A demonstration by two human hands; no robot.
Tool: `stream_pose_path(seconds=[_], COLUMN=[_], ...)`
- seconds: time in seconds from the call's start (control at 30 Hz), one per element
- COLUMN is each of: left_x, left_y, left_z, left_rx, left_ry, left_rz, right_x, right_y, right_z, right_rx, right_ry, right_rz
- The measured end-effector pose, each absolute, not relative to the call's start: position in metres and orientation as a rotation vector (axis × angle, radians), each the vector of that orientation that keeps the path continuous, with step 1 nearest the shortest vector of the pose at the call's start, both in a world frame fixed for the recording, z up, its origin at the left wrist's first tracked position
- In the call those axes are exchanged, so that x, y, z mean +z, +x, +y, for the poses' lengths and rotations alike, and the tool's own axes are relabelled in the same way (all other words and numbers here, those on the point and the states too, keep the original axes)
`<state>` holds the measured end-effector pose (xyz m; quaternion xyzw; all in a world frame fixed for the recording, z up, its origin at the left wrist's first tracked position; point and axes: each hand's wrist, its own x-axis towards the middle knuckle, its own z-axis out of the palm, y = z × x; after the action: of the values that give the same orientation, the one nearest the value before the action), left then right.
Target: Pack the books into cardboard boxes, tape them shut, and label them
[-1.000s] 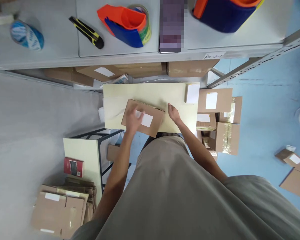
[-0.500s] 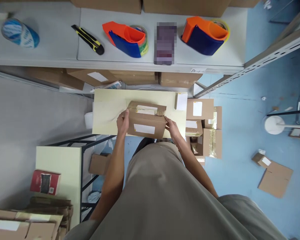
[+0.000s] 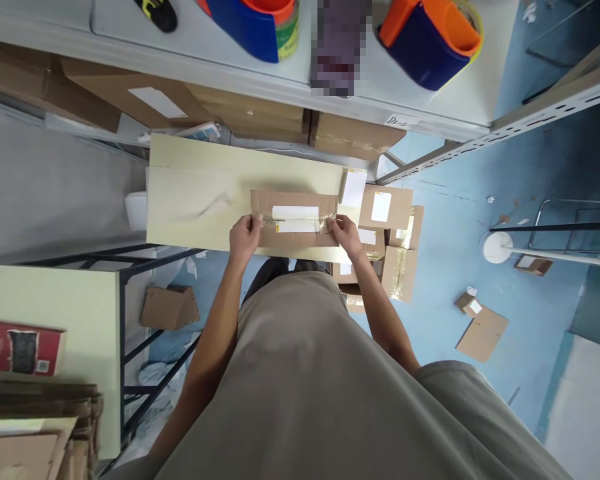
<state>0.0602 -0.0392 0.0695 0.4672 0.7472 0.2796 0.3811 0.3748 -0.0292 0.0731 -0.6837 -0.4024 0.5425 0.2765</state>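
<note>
A brown cardboard box (image 3: 295, 239) with white labels and shiny tape along its top seam is over the pale yellow table (image 3: 190, 177). At its left end, my left hand (image 3: 245, 237) grips the edge near the seam with closed fingers. My right hand (image 3: 347, 235) pinches the opposite end, close to the tape (image 3: 325, 223). The box's long top side faces me, its underside hidden. Just beyond my right hand lies a small white box (image 3: 353, 188) at the table's far right corner.
Above the table runs a grey shelf (image 3: 190, 63) with tape dispensers (image 3: 433, 43) and a partly cut-off utility knife (image 3: 157, 12). Cardboard boxes (image 3: 399, 273) stand right of the table. Left is a side table (image 3: 97, 320) with a red box (image 3: 24, 348) and flattened cartons (image 3: 40, 407).
The cardboard box has been turned so its taped top faces me and its labelled front side is out of sight. My right hand has shifted onto the taped end. The view has moved.
</note>
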Motion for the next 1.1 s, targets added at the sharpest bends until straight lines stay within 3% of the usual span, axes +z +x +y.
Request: stream_pose_path(seconds=[0.1, 0.3, 0.63, 0.93, 1.1], left_x=[0.069, 0.072, 0.088, 0.034, 0.029], left_y=[0.05, 0.044, 0.031, 0.029, 0.028], left_z=[-0.036, -0.041, -0.035, -0.034, -0.043], left_rx=[0.631, 0.692, 0.781, 0.724, 0.684], left_ry=[1.268, 1.216, 1.253, 1.179, 1.196], left_rz=[1.8, 1.695, 1.688, 2.07, 2.128], right_x=[0.073, 0.072, 0.074, 0.013, -0.002], right_y=[0.38, 0.376, 0.37, 0.345, 0.36], right_z=[-0.032, -0.041, -0.038, -0.04, -0.043], right_rx=[1.564, 1.314, 1.348, 1.289, 1.197], right_ry=[-1.762, -1.798, -1.582, -1.567, -1.792], right_rz=[-1.201, -1.5, -1.448, -1.357, -1.656])
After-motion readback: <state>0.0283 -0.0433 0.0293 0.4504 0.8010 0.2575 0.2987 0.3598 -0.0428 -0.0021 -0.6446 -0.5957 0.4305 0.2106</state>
